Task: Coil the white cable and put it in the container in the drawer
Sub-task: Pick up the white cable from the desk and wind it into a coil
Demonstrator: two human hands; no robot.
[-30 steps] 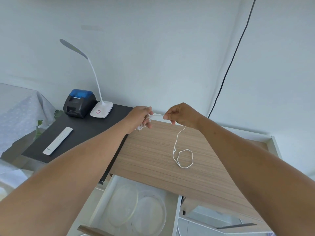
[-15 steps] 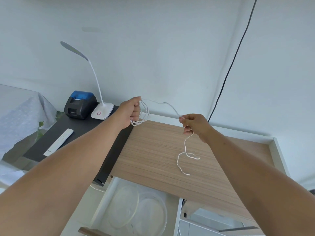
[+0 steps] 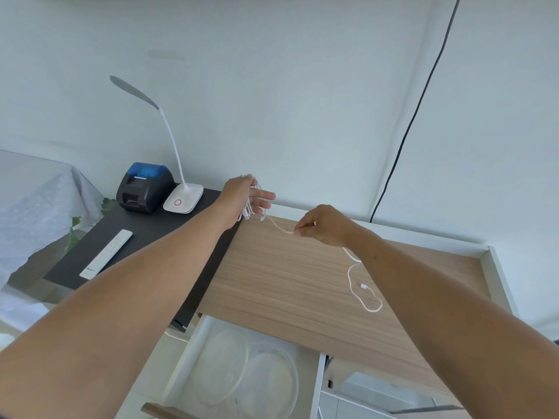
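Several loops of the thin white cable hang around my left hand, whose fingers are spread above the back left corner of the wooden top. A slack strand runs from there to my right hand, which pinches it. The loose tail drops under my right wrist and curls on the wood, ending in a small white plug. Below the front edge the white drawer stands open, holding a clear round container and a clear round lid beside it.
On the dark side table at the left stand a black and blue label printer, a white desk lamp and a white remote. A black wire hangs down the wall. A raised white rim borders the top's right side.
My left hand has spread its fingers with the loops around them. My right hand has moved right along the cable, and the tail has slid right on the wood.
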